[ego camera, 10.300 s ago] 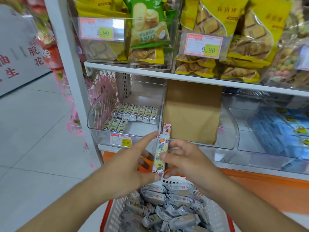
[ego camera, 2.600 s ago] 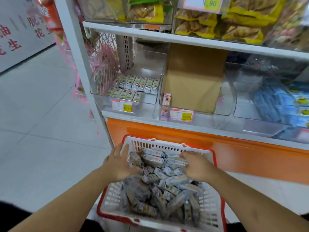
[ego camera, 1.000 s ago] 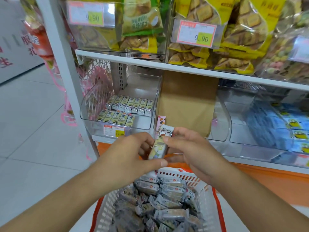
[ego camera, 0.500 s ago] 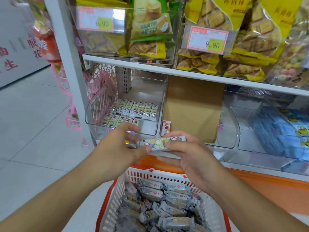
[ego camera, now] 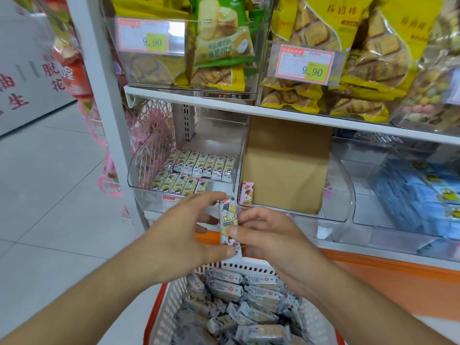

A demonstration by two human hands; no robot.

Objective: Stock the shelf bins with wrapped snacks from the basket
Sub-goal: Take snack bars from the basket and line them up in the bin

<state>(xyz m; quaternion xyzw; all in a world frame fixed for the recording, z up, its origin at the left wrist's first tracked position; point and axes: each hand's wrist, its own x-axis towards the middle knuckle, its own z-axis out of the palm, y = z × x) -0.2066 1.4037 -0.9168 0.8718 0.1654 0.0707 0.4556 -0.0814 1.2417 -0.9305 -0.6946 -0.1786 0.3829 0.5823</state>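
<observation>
Above the red-rimmed basket (ego camera: pixel 171 297), both the left hand (ego camera: pixel 184 235) and right hand (ego camera: pixel 268 240) pinch one upright cartoon-printed wrapped snack (ego camera: pixel 227 221) (yellowish, silver-ended) before a clear shelf bin (ego camera: pixel 139 175) over pale floor tiles (ego camera: pixel 49 195).

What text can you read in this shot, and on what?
"9.90": price tag on the upper left bin.
"9.90": price tag on the upper middle bin.
"乐吧": snack bar held in both hands.
"薄脆饼干": green biscuit bag.
"生", "花": red characters on the white sign.
Lower bin price tag: too blurred.
</observation>
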